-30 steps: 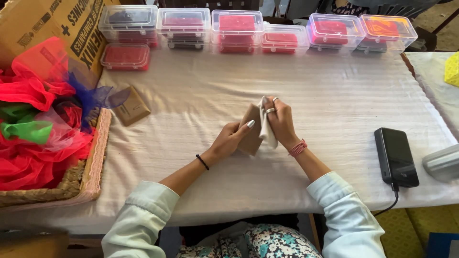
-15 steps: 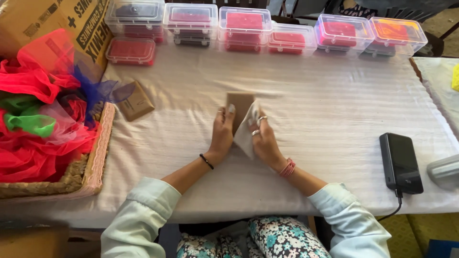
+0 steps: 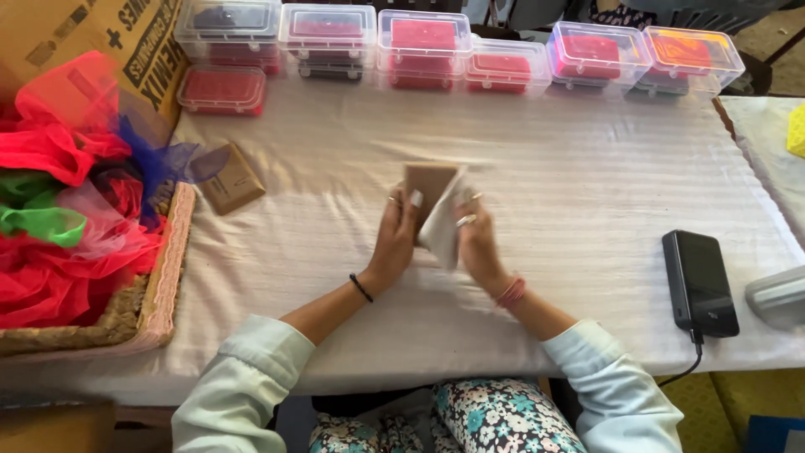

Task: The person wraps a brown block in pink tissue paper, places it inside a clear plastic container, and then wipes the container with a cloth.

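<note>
Since half a second ago the flat brown cardboard box point(image 3: 429, 181) has been lifted upright; left hand point(image 3: 394, 243) fingers clamp it, right hand point(image 3: 474, 243) fingers pinch sheer white fabric point(image 3: 442, 228).

I am holding a small brown packet point(image 3: 429, 180) in my left hand point(image 3: 394, 243). Left of it, another brown packet point(image 3: 232, 179) is lying beside a printed cardboard box point(image 3: 84, 33); beyond it, clear lidded boxes point(image 3: 423, 38) are lining up; to its right, a dark-screened device point(image 3: 699, 282) is lying.

Left hand point(image 3: 396, 243) and right hand point(image 3: 475, 243) around brown card point(image 3: 429, 180), perhaps with white cloth point(image 3: 442, 228).
</note>
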